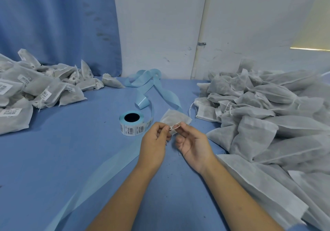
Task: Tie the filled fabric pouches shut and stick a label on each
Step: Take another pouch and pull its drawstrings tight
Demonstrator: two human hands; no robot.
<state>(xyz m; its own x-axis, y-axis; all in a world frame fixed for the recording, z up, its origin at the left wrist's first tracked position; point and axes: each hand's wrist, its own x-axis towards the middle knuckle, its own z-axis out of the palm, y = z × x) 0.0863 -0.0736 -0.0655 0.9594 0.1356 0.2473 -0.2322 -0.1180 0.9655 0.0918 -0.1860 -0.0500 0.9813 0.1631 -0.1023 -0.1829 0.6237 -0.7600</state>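
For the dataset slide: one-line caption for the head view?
Left hand and right hand pinch the drawstring of a pouch beside the label roll; labelled pile at left, unlabelled pile at right.

A blue cloth covers the counter (71, 159). Behind the counter's far edge, a blue curtain (53, 25) hangs on the left. Right of it stands a white wall (157, 25) with a thin upright pipe (198, 52).

The blue-covered table (71, 150) is spread wide. Along its left edge a heap of labelled pouches (35, 88) is piled, and along the right edge a larger heap of unlabelled pouches (267, 114). Near the middle a label roll (131, 122) is set core upward, with a single pouch (174, 119) just right of it. Pale blue backing strip (148, 82) is curled toward the far edge.
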